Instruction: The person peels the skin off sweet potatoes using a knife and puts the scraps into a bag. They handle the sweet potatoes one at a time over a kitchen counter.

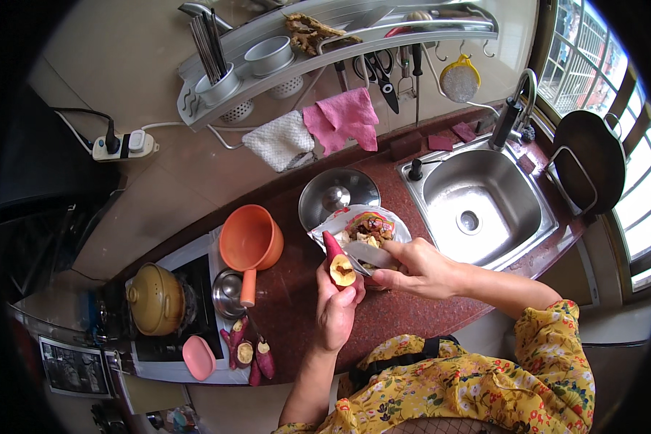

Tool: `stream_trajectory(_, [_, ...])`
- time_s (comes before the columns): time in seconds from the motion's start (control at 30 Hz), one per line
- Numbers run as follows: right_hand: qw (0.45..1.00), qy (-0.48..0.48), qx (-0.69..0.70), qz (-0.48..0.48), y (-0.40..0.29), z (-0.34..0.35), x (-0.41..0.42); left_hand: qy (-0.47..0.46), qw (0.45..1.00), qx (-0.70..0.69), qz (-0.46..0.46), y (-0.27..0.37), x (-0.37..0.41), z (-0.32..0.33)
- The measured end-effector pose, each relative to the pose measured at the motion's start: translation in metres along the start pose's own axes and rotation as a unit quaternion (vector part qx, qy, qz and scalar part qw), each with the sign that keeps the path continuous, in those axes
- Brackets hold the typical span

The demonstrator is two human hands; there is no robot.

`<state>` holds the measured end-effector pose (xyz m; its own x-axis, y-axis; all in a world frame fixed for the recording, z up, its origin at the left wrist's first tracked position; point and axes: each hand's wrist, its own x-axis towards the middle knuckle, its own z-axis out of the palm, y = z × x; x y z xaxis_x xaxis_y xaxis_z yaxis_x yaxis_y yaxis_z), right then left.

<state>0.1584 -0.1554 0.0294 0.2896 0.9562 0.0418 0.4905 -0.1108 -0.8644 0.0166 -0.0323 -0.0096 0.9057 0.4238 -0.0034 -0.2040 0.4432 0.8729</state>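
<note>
My left hand (337,314) grips a red-skinned sweet potato (333,247), tilted with its cut end facing up. That cut face is pale yellow with a brown hollow. In my right hand (426,269) is a knife (370,253), its metal blade right beside the sweet potato; whether it touches cannot be made out. Beneath both hands a white printed plastic bag (400,221) stands open, holding brown and pale scraps (370,227). Several trimmed sweet potatoes (244,353) lie on the counter at the left, by the stove.
Behind the bag lies a metal pot lid (310,202). An orange dipper (256,238) rests over a steel bowl (225,295). Further left are a lidded clay pot (154,298) on the stove and a pink dish (199,358). A steel sink (439,184) is at the right.
</note>
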Motion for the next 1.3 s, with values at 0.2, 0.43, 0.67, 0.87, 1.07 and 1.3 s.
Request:
stream_trajectory(0.2, [0.989,0.117,0.025,-0.087,0.003,0.020,0.014,-0.013,0.999,0.050,0.005,-0.004,0.003,0.004])
stream_trajectory(0.43, [0.987,0.136,0.052,-0.066,0.002,0.028,0.019,0.000,0.997,0.075,-0.002,-0.003,0.002,0.002])
stream_trajectory(0.67, [0.981,0.186,0.051,-0.017,-0.003,0.013,0.019,0.031,0.999,0.020,0.029,-0.003,0.002,-0.003])
stream_trajectory(0.87, [0.985,0.163,0.045,0.031,0.018,0.004,0.025,0.032,0.999,-0.021,0.014,0.003,-0.001,-0.005])
stream_trajectory(1.07, [0.985,0.160,0.067,-0.014,0.004,0.005,0.020,0.039,0.999,-0.023,0.015,0.007,-0.005,-0.004])
stream_trajectory(1.3, [0.994,0.101,0.039,-0.017,0.002,0.026,0.013,0.051,0.998,0.031,0.027,0.012,-0.023,-0.015])
